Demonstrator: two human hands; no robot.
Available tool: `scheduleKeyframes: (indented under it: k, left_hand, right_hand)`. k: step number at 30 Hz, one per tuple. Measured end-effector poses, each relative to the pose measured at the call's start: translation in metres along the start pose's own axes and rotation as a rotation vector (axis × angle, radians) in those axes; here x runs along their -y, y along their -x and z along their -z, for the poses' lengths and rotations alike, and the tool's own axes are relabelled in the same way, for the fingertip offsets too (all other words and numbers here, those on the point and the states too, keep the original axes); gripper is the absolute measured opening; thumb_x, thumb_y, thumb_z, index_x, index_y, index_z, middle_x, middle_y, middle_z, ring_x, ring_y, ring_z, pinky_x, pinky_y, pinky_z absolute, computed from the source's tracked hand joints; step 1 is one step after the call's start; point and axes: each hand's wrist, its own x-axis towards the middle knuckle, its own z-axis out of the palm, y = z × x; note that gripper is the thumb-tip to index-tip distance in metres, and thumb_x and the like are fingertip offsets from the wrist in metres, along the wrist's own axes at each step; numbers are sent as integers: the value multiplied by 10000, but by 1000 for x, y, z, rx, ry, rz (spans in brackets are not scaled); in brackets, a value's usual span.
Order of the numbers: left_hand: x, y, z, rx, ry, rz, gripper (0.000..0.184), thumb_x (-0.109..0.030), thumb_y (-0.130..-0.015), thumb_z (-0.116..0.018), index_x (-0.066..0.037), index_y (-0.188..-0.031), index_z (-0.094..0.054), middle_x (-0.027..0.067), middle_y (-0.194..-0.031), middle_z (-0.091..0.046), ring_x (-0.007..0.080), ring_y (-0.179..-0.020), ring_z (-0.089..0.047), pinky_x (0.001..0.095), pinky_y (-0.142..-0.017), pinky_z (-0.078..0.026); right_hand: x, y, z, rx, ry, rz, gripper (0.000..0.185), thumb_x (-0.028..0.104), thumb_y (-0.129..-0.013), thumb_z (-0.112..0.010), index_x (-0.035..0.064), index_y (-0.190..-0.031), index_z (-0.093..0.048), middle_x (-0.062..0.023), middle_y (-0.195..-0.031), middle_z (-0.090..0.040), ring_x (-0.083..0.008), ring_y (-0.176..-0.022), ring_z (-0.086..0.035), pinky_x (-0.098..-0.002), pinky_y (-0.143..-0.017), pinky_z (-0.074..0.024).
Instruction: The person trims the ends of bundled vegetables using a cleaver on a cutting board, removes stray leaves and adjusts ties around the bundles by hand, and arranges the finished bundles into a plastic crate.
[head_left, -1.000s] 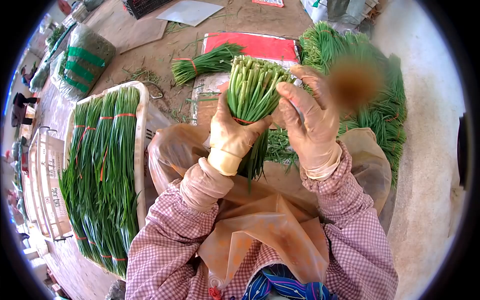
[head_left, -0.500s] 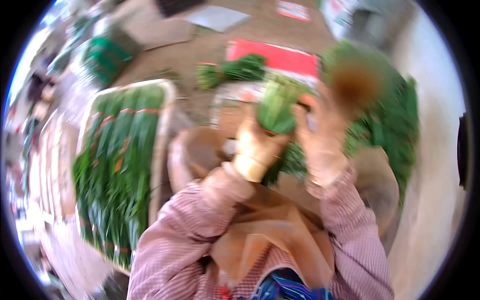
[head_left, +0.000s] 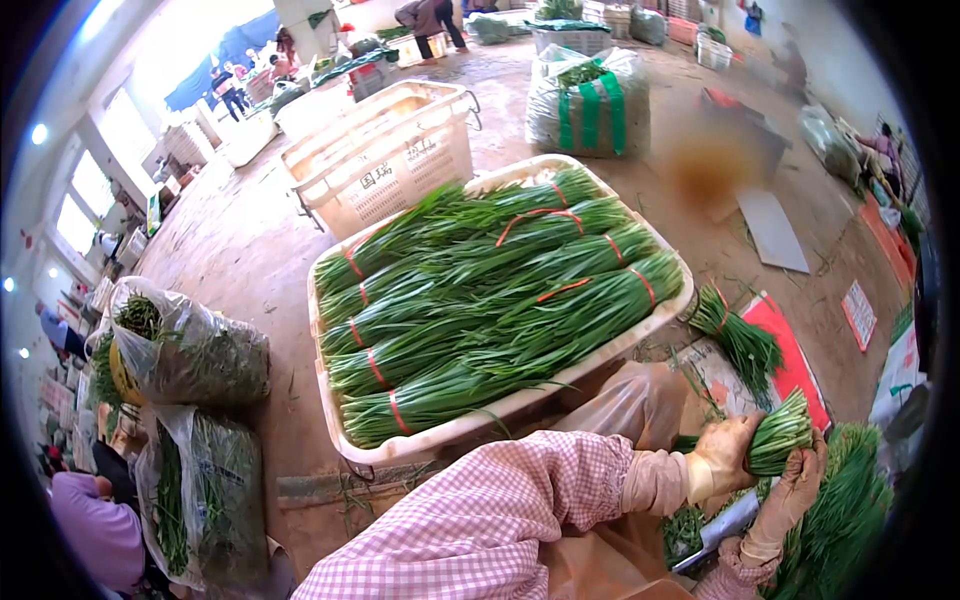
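Note:
My left hand (head_left: 722, 455), in a pale glove, is wrapped round a bunch of garlic chives (head_left: 781, 436), its cut pale ends facing up and outward. My right hand (head_left: 788, 500), also gloved, closes on the bunch's near right side with bent fingers. Another bunch of chives (head_left: 738, 335), tied with a red band, lies just beyond on the floor beside a red sheet (head_left: 785, 345). Loose chives (head_left: 840, 510) are heaped to the right of my right hand. Under my wrists is a grey flat piece (head_left: 730, 522), partly hidden.
A white crate (head_left: 480, 425) at left holds rows of banded chives. Behind it stand stacked white crates (head_left: 390, 165) and a bag with green tape (head_left: 590, 110). Filled plastic bags (head_left: 205, 350) are farther left, near a person in a purple top (head_left: 95, 530). White boards lie on the floor.
The view has swung left and up, so the crate now fills the middle and my hands appear at lower right. The bunch of chives is still between both hands.

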Motion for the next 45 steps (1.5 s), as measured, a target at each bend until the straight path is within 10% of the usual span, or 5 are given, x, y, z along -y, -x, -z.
scheduleKeyframes:
  k: [11, 13, 20, 37, 45]
  left_hand:
    - [-5, 0, 11, 112, 55, 97, 741, -234, -609, -788, -85, -1249, -444, 198, -1031, -604, 402, -999, -585, 475, -853, -474]
    - [-5, 1, 12, 126, 74, 108, 746, -235, -607, -790, -83, -1252, -445, 199, -1038, -603, 404, -1002, -583, 476, -858, -473]
    - [-5, 1, 8, 120, 81, 105, 737, -225, -602, -793, -61, -1238, -460, 215, -1005, -612, 416, -974, -588, 470, -843, -485]
    - [-9, 0, 10, 226, 128, 152, 764, -222, -600, -783, -48, -1272, -463, 232, -987, -642, 417, -953, -621, 444, -824, -511]
    - [-3, 0, 8, 241, 103, 123, 798, -205, -579, -795, -37, -1275, -445, 237, -975, -640, 416, -949, -621, 444, -824, -511]
  right_hand:
    - [-9, -3, -2, -58, 184, 297, 249, 193, -1003, -476, -41, -1014, -562, -174, -1244, -572, -321, -1155, -523, -408, -984, -409]
    - [-10, -3, 11, 23, -586, -310, 246, 135, -986, -516, -28, -1152, -596, -91, -1228, -590, -180, -1095, -529, -333, -952, -424]
    - [-17, 9, 8, 44, 131, 108, 267, 187, -977, -537, -60, -1077, -554, -159, -1290, -534, -281, -1181, -503, -385, -998, -401]
    - [-13, 8, 7, 64, -414, -233, 386, 250, -1000, -519, -38, -1257, -519, -42, -1117, -571, -134, -966, -503, -263, -885, -412]
    - [-21, 8, 16, 136, 10, 7, 342, 230, -962, -581, -52, -1154, -570, -133, -1240, -553, -235, -1084, -535, -340, -952, -416]
